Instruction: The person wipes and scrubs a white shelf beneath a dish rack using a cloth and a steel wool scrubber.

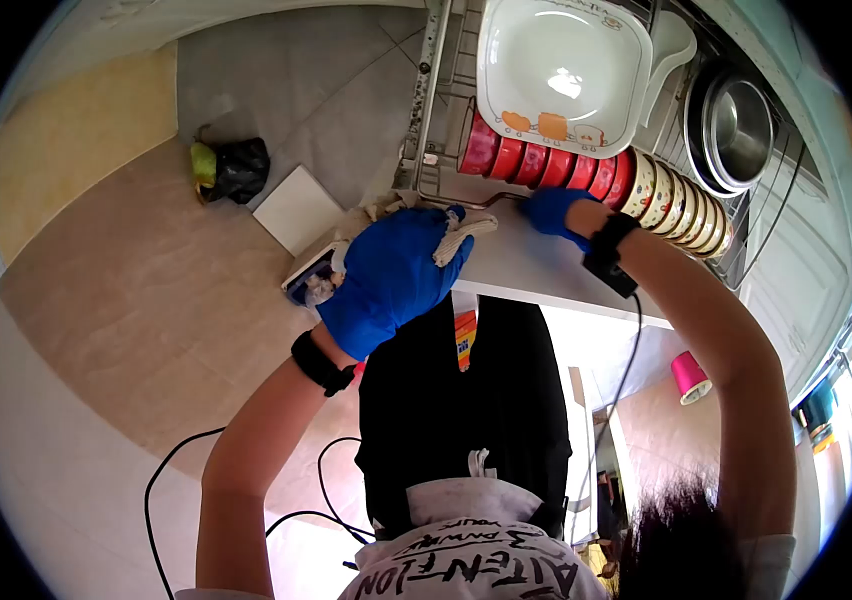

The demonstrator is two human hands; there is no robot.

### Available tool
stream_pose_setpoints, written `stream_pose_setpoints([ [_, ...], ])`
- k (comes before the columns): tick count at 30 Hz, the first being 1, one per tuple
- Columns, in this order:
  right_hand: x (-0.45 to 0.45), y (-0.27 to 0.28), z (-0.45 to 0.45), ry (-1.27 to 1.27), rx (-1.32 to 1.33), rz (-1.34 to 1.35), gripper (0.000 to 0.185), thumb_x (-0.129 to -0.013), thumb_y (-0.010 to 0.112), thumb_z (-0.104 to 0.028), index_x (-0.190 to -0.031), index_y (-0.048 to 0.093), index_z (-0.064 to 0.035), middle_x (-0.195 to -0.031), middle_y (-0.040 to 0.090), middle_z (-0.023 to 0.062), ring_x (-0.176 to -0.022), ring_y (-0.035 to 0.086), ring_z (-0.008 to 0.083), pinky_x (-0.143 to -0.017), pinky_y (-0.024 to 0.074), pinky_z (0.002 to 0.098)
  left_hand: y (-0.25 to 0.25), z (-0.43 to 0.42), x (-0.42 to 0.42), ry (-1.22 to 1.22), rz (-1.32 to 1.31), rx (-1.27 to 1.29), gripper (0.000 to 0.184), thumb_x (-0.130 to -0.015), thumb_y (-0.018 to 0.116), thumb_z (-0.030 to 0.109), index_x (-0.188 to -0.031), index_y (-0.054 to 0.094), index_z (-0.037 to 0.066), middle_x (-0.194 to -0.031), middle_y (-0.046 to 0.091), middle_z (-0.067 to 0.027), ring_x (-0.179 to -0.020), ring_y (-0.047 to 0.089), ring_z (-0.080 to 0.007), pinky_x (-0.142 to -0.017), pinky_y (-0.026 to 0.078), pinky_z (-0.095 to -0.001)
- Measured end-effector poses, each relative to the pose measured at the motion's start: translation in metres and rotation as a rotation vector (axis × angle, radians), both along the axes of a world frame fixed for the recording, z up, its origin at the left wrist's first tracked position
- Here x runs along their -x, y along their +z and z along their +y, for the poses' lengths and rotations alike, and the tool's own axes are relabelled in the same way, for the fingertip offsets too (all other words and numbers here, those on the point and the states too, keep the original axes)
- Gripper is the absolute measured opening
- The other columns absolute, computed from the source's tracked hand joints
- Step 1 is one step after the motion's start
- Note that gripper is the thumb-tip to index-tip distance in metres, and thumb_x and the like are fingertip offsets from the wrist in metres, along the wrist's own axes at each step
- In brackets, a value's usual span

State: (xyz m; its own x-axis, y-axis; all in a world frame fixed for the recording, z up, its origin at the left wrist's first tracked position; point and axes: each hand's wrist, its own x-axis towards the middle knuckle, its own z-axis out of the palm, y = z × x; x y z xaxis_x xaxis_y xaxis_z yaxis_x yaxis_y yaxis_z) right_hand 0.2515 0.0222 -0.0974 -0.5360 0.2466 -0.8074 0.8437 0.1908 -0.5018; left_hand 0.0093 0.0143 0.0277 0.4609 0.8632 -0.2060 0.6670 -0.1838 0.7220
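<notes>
My left hand (391, 275), in a blue glove, is closed around a crumpled off-white cloth (466, 238). It is beside the left front corner of a wire dish rack (429, 95). My right hand (558, 214), also blue-gloved, is at the rack's front edge, just below a row of red bowls (533, 165). Its fingers are curled away from view, and whether they grip the wire cannot be made out. Cream patterned bowls (681, 205) continue the row to the right. Behind the bowls stands a white square dish (566, 75) with orange pictures.
Metal pots (738, 130) and a white ladle-like utensil (668, 65) are at the rack's right. A black plastic bag (236, 170) and a pale square tile (298, 210) lie on the floor at left. A pink cup (690, 377) is lower right. Black cables (151, 490) trail nearby.
</notes>
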Motion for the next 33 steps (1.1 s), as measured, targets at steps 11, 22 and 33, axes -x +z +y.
stream_pose_setpoints([
  [11,-0.083,0.083,-0.035,-0.582,0.172,-0.123,0.042,-0.089,0.042,-0.038,-0.106,0.057,-0.0036,-0.097,0.063,0.0103,-0.083,0.060,0.0223,-0.072,0.0461,0.0322,0.006,0.002,0.027,-0.129,0.211,-0.155,0.023,-0.082,0.057,0.021,-0.098,0.062,0.006,-0.086,0.064,-0.0100,-0.078,0.061,-0.0281,-0.065,0.049,-0.0341],
  [22,-0.168,0.123,-0.116,-1.077,-0.411,0.159,0.039,-0.079,0.041,0.004,-0.114,0.055,-0.0038,-0.109,0.059,0.0145,-0.105,0.054,0.0247,-0.093,0.0373,0.0304,0.010,0.040,0.008,-0.394,0.093,0.824,0.037,-0.092,0.042,0.024,-0.126,0.045,0.009,-0.129,0.044,-0.0118,-0.119,0.041,-0.0220,-0.099,0.029,-0.0289],
  [33,-0.158,0.129,-0.116,-1.252,-0.710,0.173,0.037,-0.079,0.045,0.001,-0.113,0.057,-0.0071,-0.104,0.061,0.0120,-0.097,0.059,0.0230,-0.084,0.0428,0.0274,-0.024,0.034,-0.113,-0.731,0.115,0.999,0.045,-0.094,0.027,0.032,-0.136,0.028,0.016,-0.141,0.026,-0.0113,-0.131,0.020,-0.0251,-0.107,0.017,-0.0330],
])
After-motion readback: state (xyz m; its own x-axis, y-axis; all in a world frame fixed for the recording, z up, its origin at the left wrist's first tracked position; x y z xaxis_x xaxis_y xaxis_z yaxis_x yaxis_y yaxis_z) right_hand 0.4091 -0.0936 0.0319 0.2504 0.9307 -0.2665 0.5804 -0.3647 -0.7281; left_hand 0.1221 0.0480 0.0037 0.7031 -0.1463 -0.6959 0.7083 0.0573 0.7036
